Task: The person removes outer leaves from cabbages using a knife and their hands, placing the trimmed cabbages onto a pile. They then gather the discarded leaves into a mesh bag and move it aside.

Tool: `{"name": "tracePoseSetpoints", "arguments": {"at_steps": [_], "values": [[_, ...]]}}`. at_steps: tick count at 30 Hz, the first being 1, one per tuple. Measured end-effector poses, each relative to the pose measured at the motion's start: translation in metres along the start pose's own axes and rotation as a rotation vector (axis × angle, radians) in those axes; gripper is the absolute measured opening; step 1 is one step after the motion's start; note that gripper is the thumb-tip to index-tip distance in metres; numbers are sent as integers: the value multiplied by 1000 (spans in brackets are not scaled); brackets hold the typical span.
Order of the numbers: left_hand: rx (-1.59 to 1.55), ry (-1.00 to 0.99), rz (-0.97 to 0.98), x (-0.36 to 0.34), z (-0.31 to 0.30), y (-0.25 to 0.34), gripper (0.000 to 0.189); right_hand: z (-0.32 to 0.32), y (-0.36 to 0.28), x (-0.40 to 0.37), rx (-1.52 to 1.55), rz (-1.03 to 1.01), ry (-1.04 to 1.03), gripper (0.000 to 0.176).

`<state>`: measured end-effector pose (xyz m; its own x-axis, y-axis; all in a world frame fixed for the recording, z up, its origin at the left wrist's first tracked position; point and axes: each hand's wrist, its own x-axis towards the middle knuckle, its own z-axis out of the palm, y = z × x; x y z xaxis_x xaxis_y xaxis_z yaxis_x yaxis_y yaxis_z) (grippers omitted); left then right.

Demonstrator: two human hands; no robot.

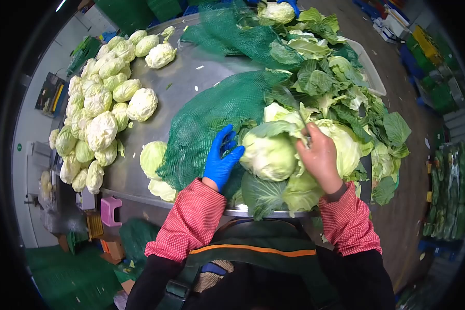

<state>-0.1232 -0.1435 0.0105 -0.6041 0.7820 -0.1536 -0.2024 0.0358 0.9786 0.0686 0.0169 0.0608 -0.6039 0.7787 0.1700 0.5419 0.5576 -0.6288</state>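
Note:
A pale green cabbage [269, 157] with a loose outer leaf on top lies at the table's front edge, between my hands. My left hand [223, 157], in a blue glove, is at its left side with the fingers apart. My bare right hand [319, 157] is at its right side, fingers curled round a thin blade-like tool [301, 116] that is blurred. Green mesh netting [212, 111] spreads behind and left of my left hand. Large loose leaves [263, 194] lie beneath the cabbage.
Many trimmed cabbages [101, 98] are piled on the metal table [183, 72] at the left. Leaves [315, 80] heap up at the right, beside a pale bin [371, 70]. Another person's blue-gloved hand [291, 5] is at the far edge. A pink stool [110, 211] stands lower left.

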Motion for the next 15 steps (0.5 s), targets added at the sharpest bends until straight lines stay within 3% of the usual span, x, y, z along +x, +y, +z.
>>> {"name": "tracePoseSetpoints", "arguments": {"at_steps": [3,5,10,11,13,14,15], "values": [[388,-73,340,15,24,-2,87,-10,-25,-1,-12,-131,56,22],[846,81,454,14,47,-7,92,-14,-30,-3,21,-162,80,21],[781,138,277,42,19,-38,86,-29,-3,-3,108,101,105,14],[769,175,264,46,2,-46,83,-27,18,3,28,-1,265,15],[245,96,-77,44,-24,-44,76,-29,51,22,-256,-105,411,30],[-5,68,-203,33,-27,-37,71,-26,52,17,-310,-51,312,39],[-57,89,-224,31,-27,-38,71,-25,37,17,-365,-4,219,47]]}}
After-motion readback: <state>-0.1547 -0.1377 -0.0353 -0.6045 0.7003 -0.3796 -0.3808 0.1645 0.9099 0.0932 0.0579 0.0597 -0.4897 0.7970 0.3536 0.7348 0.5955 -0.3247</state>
